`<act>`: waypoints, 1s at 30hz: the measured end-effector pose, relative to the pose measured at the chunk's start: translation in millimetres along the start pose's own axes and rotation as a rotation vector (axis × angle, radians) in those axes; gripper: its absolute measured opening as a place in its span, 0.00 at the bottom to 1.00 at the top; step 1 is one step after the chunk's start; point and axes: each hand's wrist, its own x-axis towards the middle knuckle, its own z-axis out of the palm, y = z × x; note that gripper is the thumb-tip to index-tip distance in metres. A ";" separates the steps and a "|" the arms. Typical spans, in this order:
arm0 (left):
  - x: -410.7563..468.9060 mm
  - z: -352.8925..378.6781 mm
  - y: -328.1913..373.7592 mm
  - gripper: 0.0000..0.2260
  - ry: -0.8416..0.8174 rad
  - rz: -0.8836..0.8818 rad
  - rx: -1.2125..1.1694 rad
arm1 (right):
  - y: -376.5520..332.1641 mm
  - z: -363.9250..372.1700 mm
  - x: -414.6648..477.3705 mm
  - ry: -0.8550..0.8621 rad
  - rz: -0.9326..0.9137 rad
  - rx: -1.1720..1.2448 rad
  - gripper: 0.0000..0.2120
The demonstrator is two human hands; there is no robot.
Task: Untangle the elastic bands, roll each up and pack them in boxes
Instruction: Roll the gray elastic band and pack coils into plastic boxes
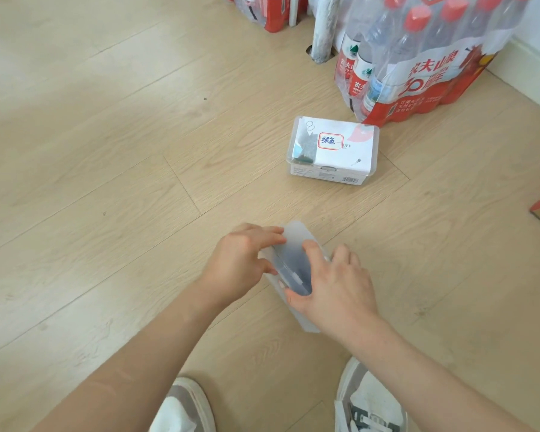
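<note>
Scene: a person crouches over a pale wood floor (106, 151), seen from a head-worn camera looking down, with both hands on a small frosted box (309, 322).
Left hand (240, 263): the fingers lie on top of the box's lid (293, 235) and the thumb sits below its left edge, pinching that edge.
Right hand (337, 288): it curls round the right side of the box, with the thumb at the near end and the forefinger on the lid.
Lid: it looks tilted rather than seated. Whether it is being opened or shut cannot be told.
Task's thing: a dark shape (293, 269) shows through the plastic inside the box between the hands (probably a rolled elastic band, but too blurred to be sure).
Second box (334, 151): this clear box is closed, has a handwritten label on its lid, and sits farther away, just beside a shrink-wrapped pack of water bottles (418, 57).
Risk, lid: pressing on one edge only could seat the lid crooked, so it springs up.
Risk, band: a loosely rolled band may uncoil and catch under the rim, stopping the lid from closing.
Risk, slip: the box is light and the floor smooth, so a hard push could skid it out from under the hands.
Risk, mix-up: only the far box shows a label, so bands could end up in the wrong box.
</note>
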 end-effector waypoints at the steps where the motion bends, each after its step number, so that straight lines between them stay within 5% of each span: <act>1: 1.3 2.8 2.5 0.26 0.032 -0.012 -0.002 | -1.7 1.1 -2.3 -0.017 0.042 -0.021 0.36; 6: -9.7 18.7 21.9 0.12 0.036 -0.394 -0.238 | -0.9 -0.8 -8.1 -0.075 0.026 0.123 0.33; 10: -6.4 19.6 27.4 0.22 -0.022 -0.411 -0.138 | -0.6 6.9 -9.6 -0.066 -0.103 0.352 0.16; 15: 8.3 25.7 27.7 0.17 -0.018 -0.465 -0.188 | 17.1 7.2 4.7 -0.010 -0.054 0.473 0.09; 18: 10.3 28.5 30.6 0.16 0.009 -0.439 -0.175 | 36.7 0.0 32.0 0.196 0.084 0.544 0.09; 30: 23.3 45.8 41.0 0.09 0.113 -0.364 0.092 | 30.0 3.5 53.6 0.178 0.162 0.658 0.07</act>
